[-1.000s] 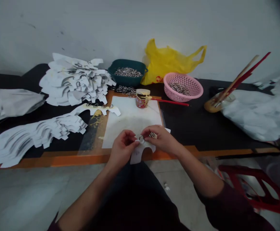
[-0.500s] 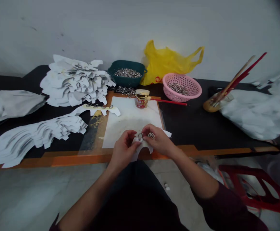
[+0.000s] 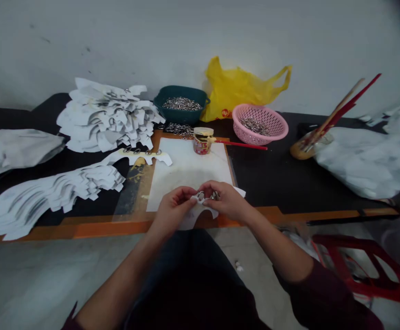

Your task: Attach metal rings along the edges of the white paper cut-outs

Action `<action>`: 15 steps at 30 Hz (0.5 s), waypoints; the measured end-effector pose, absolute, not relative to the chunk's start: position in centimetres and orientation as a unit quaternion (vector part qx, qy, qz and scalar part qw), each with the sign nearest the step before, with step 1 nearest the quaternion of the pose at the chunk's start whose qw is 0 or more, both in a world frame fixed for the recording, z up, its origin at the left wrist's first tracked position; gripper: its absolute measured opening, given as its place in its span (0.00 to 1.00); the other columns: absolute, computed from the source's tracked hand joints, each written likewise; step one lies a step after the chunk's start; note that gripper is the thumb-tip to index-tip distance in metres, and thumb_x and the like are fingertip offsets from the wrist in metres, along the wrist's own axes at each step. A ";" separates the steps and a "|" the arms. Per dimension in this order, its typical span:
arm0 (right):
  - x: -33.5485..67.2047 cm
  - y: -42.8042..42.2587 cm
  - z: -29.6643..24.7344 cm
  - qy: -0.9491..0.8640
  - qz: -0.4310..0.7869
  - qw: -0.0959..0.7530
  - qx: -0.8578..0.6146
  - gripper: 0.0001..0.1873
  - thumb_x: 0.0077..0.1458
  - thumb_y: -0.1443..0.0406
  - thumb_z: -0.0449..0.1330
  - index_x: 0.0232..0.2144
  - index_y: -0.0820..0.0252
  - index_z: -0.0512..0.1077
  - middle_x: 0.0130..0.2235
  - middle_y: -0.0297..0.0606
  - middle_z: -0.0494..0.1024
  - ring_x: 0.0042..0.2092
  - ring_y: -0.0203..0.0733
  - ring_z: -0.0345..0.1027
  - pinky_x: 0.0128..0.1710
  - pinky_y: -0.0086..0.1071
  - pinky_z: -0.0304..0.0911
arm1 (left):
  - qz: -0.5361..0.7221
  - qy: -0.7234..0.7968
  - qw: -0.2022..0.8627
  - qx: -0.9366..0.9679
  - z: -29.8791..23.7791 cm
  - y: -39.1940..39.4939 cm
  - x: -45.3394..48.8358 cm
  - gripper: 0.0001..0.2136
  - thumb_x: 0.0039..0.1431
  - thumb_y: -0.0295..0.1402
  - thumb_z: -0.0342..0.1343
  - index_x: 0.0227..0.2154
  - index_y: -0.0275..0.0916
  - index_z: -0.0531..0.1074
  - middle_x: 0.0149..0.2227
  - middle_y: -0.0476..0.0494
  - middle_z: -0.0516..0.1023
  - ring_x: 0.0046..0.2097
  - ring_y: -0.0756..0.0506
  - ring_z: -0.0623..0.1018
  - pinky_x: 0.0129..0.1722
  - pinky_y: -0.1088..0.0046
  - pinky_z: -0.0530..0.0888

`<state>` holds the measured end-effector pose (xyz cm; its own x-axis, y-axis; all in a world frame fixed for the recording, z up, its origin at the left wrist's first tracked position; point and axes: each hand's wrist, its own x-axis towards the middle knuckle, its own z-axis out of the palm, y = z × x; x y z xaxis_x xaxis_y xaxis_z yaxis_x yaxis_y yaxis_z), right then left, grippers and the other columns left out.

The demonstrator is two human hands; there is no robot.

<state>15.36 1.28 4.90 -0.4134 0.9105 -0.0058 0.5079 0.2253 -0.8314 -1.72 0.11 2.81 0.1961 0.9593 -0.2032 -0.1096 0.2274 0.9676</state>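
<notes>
Just hands on paper cutout

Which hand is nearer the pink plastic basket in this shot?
Right. In view, the right hand sits below and left of the pink plastic basket; the left hand sits farther left, past the right hand.

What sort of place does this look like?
Probably a small piecework workshop: stacks of white cutouts, a green tub of metal rings, and a glue jar with a brush.

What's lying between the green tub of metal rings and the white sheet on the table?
In the head view, a loose heap of metal rings lies there.
</notes>
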 end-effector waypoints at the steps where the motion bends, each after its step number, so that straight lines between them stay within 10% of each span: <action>1: 15.4 1.3 5.0 -0.741 0.400 0.256 -0.474 0.14 0.47 0.69 0.58 0.39 0.59 0.68 0.30 0.30 0.70 0.32 0.34 0.63 0.33 0.27 0.57 | 0.436 0.475 0.614 0.455 2.8 0.1 -1.7 0.09 0.45 0.32 0.59 0.31 0.36 0.69 0.27 0.50 0.73 0.30 0.52 0.71 0.30 0.77 0.66; 15: 14.6 1.5 4.7 -0.729 0.392 0.276 -0.489 0.14 0.48 0.69 0.56 0.40 0.58 0.67 0.29 0.30 0.69 0.32 0.34 0.62 0.32 0.27 0.57 | 0.408 0.473 0.542 0.562 2.9 0.0 -1.8 0.17 0.47 0.33 0.56 0.42 0.39 0.64 0.32 0.49 0.70 0.35 0.49 0.71 0.35 0.73 0.68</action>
